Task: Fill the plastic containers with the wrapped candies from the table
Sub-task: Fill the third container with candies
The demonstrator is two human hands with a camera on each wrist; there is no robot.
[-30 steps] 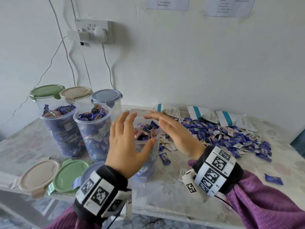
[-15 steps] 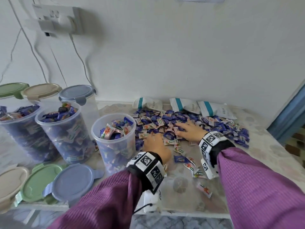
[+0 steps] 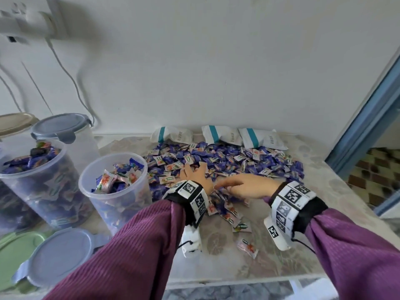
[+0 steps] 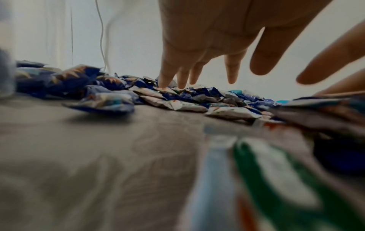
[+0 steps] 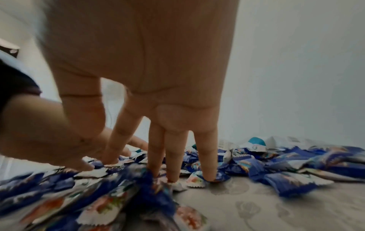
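Note:
A heap of blue and white wrapped candies covers the back middle of the table. My left hand lies palm down on the heap's near edge, its fingers spread and straight. My right hand lies just to its right, fingers pointing left across the candies. In the left wrist view, the left hand touches the candies with its fingertips. The right hand pokes straight fingers into the candies. An open clear container, partly filled, stands left of the hands.
A heaped open container stands further left, and a closed blue-lidded one behind it. Loose blue and green lids lie at the front left. White bags with teal stripes sit along the wall. A few stray candies lie near the front.
Both hands left the open container's mouth and went right to the candy heap. They now press on it, closer together than half a second ago.

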